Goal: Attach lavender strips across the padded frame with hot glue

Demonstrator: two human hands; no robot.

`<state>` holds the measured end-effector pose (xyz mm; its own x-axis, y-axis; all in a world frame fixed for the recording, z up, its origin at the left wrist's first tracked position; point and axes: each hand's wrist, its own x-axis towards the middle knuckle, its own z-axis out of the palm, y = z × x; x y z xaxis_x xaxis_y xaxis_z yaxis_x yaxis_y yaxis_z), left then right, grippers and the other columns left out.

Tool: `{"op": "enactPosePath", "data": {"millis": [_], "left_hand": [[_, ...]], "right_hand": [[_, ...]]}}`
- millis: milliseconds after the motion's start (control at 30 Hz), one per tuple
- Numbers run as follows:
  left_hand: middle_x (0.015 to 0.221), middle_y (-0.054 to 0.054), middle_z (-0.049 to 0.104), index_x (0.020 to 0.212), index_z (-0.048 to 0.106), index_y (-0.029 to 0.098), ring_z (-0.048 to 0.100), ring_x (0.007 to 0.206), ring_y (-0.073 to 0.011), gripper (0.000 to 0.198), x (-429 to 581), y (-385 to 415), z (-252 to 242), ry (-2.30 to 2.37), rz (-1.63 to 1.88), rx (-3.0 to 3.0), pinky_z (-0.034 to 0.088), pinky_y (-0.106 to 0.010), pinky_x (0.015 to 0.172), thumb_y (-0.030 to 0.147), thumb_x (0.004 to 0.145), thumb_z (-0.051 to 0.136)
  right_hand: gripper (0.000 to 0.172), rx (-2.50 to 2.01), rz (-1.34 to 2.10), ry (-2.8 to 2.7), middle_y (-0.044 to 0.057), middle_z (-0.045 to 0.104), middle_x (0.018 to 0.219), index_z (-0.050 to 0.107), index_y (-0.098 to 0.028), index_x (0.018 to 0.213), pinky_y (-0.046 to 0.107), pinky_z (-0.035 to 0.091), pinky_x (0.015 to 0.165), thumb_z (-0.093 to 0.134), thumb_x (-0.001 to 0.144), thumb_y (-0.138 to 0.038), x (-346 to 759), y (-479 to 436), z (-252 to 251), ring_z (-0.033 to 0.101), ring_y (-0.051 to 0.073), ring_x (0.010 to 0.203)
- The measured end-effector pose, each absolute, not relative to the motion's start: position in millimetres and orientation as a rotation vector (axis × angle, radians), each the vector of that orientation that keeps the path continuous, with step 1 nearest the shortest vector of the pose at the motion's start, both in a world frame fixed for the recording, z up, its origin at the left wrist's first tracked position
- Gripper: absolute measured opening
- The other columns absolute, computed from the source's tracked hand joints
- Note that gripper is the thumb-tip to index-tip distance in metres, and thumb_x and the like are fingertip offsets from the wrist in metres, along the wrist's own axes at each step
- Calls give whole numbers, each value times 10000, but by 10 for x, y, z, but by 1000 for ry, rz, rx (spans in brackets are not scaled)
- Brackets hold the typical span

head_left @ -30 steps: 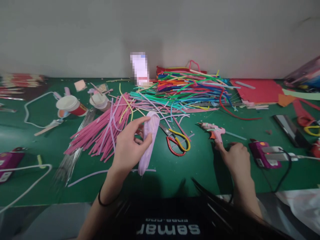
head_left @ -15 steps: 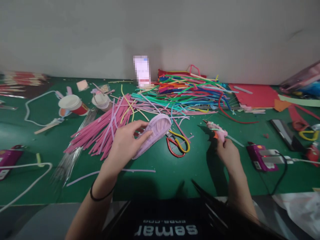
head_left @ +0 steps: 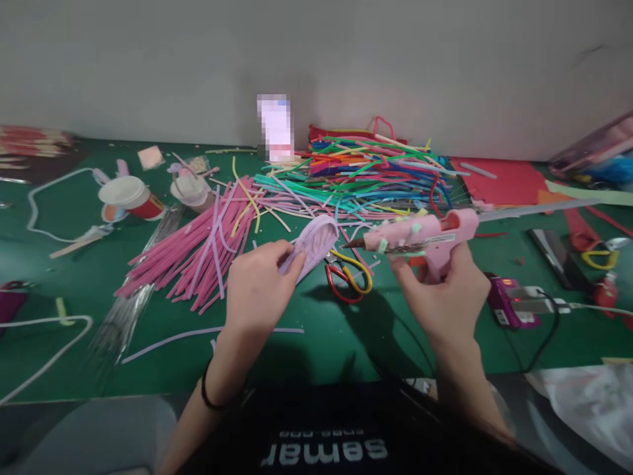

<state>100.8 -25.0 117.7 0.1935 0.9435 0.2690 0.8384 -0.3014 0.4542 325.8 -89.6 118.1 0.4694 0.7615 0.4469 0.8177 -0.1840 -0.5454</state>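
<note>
My left hand (head_left: 262, 284) pinches a curved lilac piece (head_left: 316, 244) made of fuzzy stems, held over the middle of the table. Wrapped round the handle of a pink glue gun (head_left: 425, 237) is my right hand (head_left: 442, 290). The gun's dark nozzle points left, close to the lilac piece's right end; whether they touch is unclear. A clear glue stick (head_left: 539, 210) sticks out behind the gun. Scissors with red and yellow handles (head_left: 349, 280) lie on the table just below and right of the lilac piece.
On the green table (head_left: 326, 349) lie pink stems (head_left: 188, 254), a multicoloured stem pile (head_left: 366, 175) and red sheets (head_left: 499, 185). A paper cup (head_left: 133, 196) stands left; a purple power block (head_left: 512, 303), its cable and a dark phone-like object (head_left: 558, 257) lie right.
My right hand has lifted the glue gun off the table area and brought it left, beside the lilac piece. My left hand has shifted slightly right along the piece. The view has moved a little.
</note>
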Motion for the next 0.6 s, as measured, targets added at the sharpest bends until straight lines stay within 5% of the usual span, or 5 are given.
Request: {"op": "enactPosePath", "data": {"millis": [200,367,600], "left_hand": [[778,-65,735,832,724,221,674,712,-279,268,1166,-264,1302,1727,551,2380,404,-344,621,395,926,543],[792,-79,732,844,720,214,675,723,-295,297,1249,-268,1366,1720,472,2425,378,-342,591,397,945,508],[816,-73,733,867,707,206,679,751,-279,312,1308,-281,1438,1758,356,2437,346,-332,588,387,957,470]], "right_hand": [[251,-1935,-359,-1482,27,562,688,519,-238,765,318,410,598,639,789,-457,3221,-858,1211,559,196,638],[285,-2017,-422,-1529,115,651,879,538,-226,814,320,407,602,605,818,-503,3232,-809,1228,632,266,793],[307,-1965,-651,-1639,112,696,899,590,-193,920,280,374,540,594,853,-492,3221,-767,1175,652,234,720]]}}
